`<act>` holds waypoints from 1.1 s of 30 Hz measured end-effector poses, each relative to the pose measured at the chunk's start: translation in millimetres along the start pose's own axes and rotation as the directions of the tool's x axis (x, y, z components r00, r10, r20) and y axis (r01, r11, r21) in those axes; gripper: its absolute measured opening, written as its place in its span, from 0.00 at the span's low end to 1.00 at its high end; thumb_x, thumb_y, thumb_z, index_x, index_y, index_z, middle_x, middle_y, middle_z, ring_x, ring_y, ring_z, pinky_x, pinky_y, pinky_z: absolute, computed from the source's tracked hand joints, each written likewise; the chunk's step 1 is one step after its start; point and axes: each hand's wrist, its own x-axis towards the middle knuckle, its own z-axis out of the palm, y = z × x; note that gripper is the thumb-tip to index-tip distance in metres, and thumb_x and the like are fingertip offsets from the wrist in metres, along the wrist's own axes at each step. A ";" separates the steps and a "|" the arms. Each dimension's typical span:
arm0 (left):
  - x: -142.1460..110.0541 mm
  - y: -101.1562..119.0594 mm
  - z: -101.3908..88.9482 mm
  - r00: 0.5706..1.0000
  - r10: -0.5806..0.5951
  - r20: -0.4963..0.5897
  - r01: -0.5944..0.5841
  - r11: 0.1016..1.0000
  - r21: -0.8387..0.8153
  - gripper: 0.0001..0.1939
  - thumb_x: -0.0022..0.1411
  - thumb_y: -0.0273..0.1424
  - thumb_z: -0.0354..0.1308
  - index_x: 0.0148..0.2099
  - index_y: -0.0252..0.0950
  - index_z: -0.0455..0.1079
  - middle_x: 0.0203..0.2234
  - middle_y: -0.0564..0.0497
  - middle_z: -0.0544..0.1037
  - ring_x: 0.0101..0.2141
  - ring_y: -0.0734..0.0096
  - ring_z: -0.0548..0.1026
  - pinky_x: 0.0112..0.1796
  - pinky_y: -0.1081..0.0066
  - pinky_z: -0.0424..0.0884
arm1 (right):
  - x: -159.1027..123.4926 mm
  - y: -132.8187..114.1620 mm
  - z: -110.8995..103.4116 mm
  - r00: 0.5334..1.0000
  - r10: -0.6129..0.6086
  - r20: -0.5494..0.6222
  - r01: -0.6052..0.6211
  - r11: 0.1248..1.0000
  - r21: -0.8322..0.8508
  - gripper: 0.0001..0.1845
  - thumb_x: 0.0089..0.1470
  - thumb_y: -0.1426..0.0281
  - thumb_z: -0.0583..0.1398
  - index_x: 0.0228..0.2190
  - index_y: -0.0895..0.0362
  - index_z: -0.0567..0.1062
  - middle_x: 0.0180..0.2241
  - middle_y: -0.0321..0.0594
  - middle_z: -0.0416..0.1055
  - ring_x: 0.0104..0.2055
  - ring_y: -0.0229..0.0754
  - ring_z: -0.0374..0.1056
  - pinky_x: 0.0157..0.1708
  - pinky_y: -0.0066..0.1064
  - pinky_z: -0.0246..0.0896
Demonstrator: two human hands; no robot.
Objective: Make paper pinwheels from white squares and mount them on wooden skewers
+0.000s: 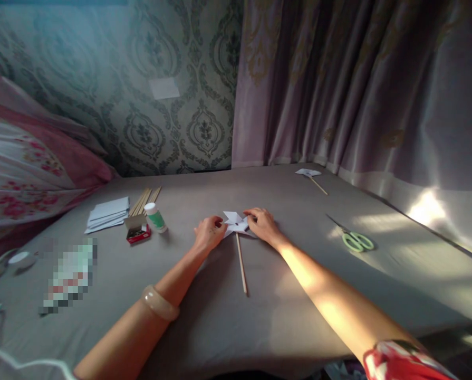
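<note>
A white paper pinwheel (236, 226) lies on the cloth-covered table in front of me. Its wooden stick (241, 266) points back toward me. My left hand (211, 231) has its fingers closed on the left side of the paper blades, and a pale bangle (160, 303) circles that wrist. On the opposite side, my right hand (262, 224) pinches the right blades, its fingers curled over the paper. The fingertips partly cover the blade edges. A dark spot shows at the pinwheel's centre.
To the left are stacked paper sheets (108, 214), wooden sticks (141, 201), a small red open box (137, 232), a glue bottle (155, 218) and a blurred packet (70, 274). Green-handled scissors (356, 241) lie right; another pinwheel (308, 173) lies far right. A white cable (20, 363) runs lower left.
</note>
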 end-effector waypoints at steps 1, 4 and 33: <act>1.4 2.2 3.2 1.000 -0.010 0.009 0.010 1.000 0.008 0.17 0.57 0.35 0.55 0.47 0.35 0.74 0.41 0.45 0.79 0.45 0.58 0.74 0.47 0.60 0.63 | -1.1 0.7 1.3 1.000 -0.011 0.005 0.011 0.999 -0.046 0.18 0.52 0.76 0.53 0.42 0.55 0.77 0.46 0.42 0.74 0.50 0.46 0.64 0.52 0.39 0.54; 3.6 5.1 10.3 1.000 -0.020 0.024 0.020 1.000 0.006 0.16 0.57 0.33 0.55 0.46 0.37 0.74 0.41 0.45 0.79 0.46 0.57 0.73 0.48 0.59 0.61 | -3.1 2.3 3.5 0.999 -0.018 0.032 0.022 0.988 -0.156 0.18 0.53 0.73 0.53 0.43 0.54 0.77 0.48 0.43 0.70 0.51 0.48 0.61 0.50 0.40 0.53; 3.7 0.2 23.9 0.991 0.116 -0.060 -0.112 0.992 0.063 0.13 0.58 0.32 0.53 0.43 0.36 0.75 0.40 0.44 0.80 0.44 0.58 0.74 0.44 0.64 0.64 | -6.7 6.1 5.9 0.989 -0.135 0.053 0.140 0.984 -0.106 0.16 0.53 0.74 0.53 0.38 0.55 0.79 0.46 0.44 0.71 0.50 0.48 0.60 0.51 0.42 0.52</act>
